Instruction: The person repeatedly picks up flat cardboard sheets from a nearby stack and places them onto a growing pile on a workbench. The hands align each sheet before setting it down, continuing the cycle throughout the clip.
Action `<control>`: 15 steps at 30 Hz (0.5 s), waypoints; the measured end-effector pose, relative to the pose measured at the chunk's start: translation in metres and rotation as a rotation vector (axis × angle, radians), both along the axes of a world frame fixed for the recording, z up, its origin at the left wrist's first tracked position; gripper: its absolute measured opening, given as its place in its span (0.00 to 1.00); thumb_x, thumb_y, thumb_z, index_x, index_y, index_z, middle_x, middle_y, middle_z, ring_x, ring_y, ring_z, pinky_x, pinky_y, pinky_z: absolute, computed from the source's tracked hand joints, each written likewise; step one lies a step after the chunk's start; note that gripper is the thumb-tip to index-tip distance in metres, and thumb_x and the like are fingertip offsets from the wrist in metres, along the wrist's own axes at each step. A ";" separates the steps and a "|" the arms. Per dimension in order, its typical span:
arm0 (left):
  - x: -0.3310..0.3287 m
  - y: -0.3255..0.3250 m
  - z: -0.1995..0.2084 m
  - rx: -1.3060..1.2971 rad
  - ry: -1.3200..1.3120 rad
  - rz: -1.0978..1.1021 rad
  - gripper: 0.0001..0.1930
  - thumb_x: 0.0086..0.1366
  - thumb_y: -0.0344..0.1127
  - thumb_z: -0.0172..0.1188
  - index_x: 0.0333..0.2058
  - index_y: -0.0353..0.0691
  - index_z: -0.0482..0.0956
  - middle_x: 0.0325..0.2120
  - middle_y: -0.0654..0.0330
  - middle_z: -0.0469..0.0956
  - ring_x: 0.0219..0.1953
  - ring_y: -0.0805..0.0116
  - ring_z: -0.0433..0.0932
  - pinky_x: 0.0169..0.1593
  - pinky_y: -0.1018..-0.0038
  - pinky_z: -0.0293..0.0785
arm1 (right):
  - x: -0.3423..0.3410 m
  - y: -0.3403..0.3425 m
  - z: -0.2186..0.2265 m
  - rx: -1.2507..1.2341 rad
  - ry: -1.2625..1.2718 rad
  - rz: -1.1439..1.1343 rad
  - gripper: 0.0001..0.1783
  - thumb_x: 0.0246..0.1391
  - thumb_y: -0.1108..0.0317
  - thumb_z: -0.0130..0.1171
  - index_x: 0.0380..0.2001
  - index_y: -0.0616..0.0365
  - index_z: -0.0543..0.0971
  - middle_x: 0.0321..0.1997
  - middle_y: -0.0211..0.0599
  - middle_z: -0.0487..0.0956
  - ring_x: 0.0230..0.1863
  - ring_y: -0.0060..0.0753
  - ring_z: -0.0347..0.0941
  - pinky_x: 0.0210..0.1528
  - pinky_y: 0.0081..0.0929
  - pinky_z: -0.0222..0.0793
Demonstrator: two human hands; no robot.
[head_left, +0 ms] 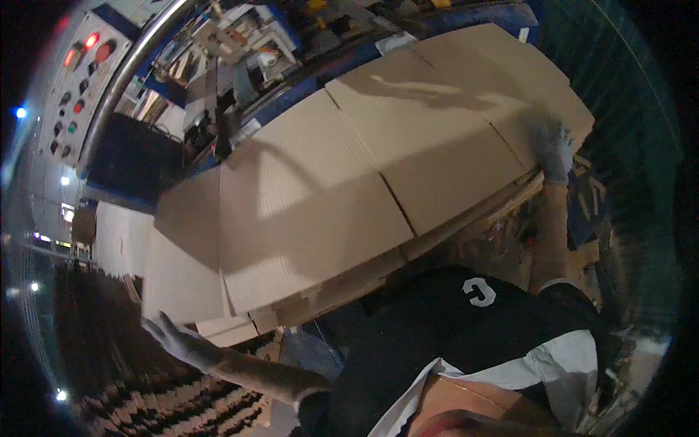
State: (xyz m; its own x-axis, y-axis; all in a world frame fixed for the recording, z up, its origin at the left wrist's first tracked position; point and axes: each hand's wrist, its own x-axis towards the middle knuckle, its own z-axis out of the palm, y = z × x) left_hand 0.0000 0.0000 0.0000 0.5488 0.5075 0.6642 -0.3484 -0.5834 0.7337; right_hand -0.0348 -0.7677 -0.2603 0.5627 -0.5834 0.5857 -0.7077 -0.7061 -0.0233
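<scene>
A large flat cardboard sheet [313,211], creased and slotted like an unfolded box, lies across the view in front of me. More cardboard layers [306,306] show beneath its near edge. My left hand [186,342], in a pale glove, is at the sheet's near left corner. Its fingers are stretched and apart; whether they touch the cardboard I cannot tell. At the right end of the sheet is my right hand [551,149], also gloved. Motion smears its fingers, so their grip is not clear. Shadows fall over the sheet.
Beyond the sheet stands a blue-framed machine [277,102]. A control panel [80,95] with buttons and lit red lamps is at the far left, beside a curved metal rail [127,76]. Stacked cardboard [167,404] fills the lower left. Cardboard scraps [593,193] lie at the right.
</scene>
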 end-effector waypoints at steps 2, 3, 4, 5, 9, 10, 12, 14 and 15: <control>-0.002 0.015 0.005 -0.014 0.014 0.040 0.31 0.64 0.39 0.54 0.62 0.28 0.58 0.57 0.46 0.66 0.60 0.60 0.63 0.63 0.63 0.57 | 0.002 0.002 0.018 0.077 -0.199 0.024 0.38 0.53 0.52 0.59 0.63 0.55 0.59 0.62 0.47 0.67 0.59 0.54 0.64 0.61 0.46 0.60; 0.002 0.044 0.005 -0.178 -0.001 -0.014 0.29 0.64 0.38 0.55 0.59 0.28 0.60 0.52 0.48 0.68 0.56 0.61 0.66 0.60 0.63 0.60 | 0.006 0.016 0.038 0.170 -0.511 0.145 0.35 0.54 0.55 0.57 0.62 0.55 0.61 0.60 0.47 0.68 0.59 0.54 0.65 0.60 0.44 0.61; 0.011 0.057 0.006 -0.250 -0.051 -0.094 0.27 0.64 0.36 0.55 0.57 0.27 0.62 0.47 0.49 0.70 0.52 0.62 0.68 0.57 0.63 0.63 | 0.017 0.020 0.049 0.379 -0.938 0.292 0.31 0.55 0.60 0.55 0.61 0.56 0.63 0.59 0.48 0.69 0.57 0.54 0.66 0.59 0.42 0.63; 0.016 0.068 0.001 -0.294 -0.118 -0.203 0.25 0.63 0.35 0.55 0.55 0.26 0.65 0.42 0.51 0.72 0.49 0.62 0.70 0.54 0.64 0.67 | 0.019 0.025 0.059 0.425 -0.998 0.345 0.28 0.56 0.64 0.53 0.60 0.56 0.65 0.58 0.47 0.70 0.57 0.53 0.67 0.59 0.40 0.64; 0.021 0.077 -0.040 0.261 0.201 -0.114 0.18 0.62 0.34 0.56 0.46 0.26 0.71 0.40 0.53 0.72 0.42 0.61 0.72 0.48 0.66 0.70 | 0.001 0.039 0.120 0.042 -0.123 0.145 0.23 0.55 0.77 0.48 0.56 0.58 0.69 0.54 0.43 0.73 0.54 0.42 0.70 0.57 0.33 0.66; 0.020 0.071 -0.046 0.285 0.128 -0.193 0.19 0.62 0.34 0.56 0.48 0.27 0.70 0.42 0.53 0.72 0.43 0.61 0.72 0.49 0.66 0.70 | -0.009 0.054 0.138 0.034 -0.253 0.251 0.24 0.55 0.78 0.48 0.57 0.58 0.69 0.54 0.41 0.74 0.53 0.39 0.70 0.57 0.33 0.65; -0.005 0.044 -0.064 -0.237 0.208 -0.327 0.26 0.60 0.37 0.59 0.54 0.31 0.67 0.46 0.54 0.71 0.44 0.62 0.71 0.50 0.63 0.69 | -0.029 0.094 0.168 0.483 -0.740 0.445 0.23 0.55 0.78 0.49 0.56 0.59 0.70 0.53 0.39 0.75 0.53 0.34 0.70 0.58 0.31 0.64; -0.032 0.010 -0.081 -0.070 0.159 -0.281 0.19 0.61 0.29 0.51 0.50 0.27 0.71 0.49 0.52 0.72 0.46 0.61 0.72 0.51 0.65 0.69 | -0.060 0.145 0.176 0.894 -0.923 0.471 0.21 0.55 0.76 0.50 0.54 0.60 0.72 0.52 0.38 0.75 0.54 0.34 0.69 0.58 0.33 0.63; -0.043 -0.007 -0.089 -0.093 0.263 -0.228 0.19 0.61 0.28 0.51 0.51 0.27 0.70 0.49 0.52 0.73 0.47 0.61 0.72 0.53 0.65 0.69 | -0.071 0.166 0.173 0.810 -0.762 0.463 0.20 0.56 0.75 0.50 0.53 0.60 0.73 0.52 0.38 0.75 0.55 0.34 0.69 0.59 0.35 0.62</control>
State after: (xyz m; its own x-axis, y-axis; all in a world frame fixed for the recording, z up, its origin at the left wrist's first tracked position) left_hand -0.0433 -0.0072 -0.0891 0.8006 0.4045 0.4420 -0.2541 -0.4388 0.8619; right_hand -0.1055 -0.6020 -0.0874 0.4849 -0.7696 0.4154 -0.0029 -0.4764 -0.8792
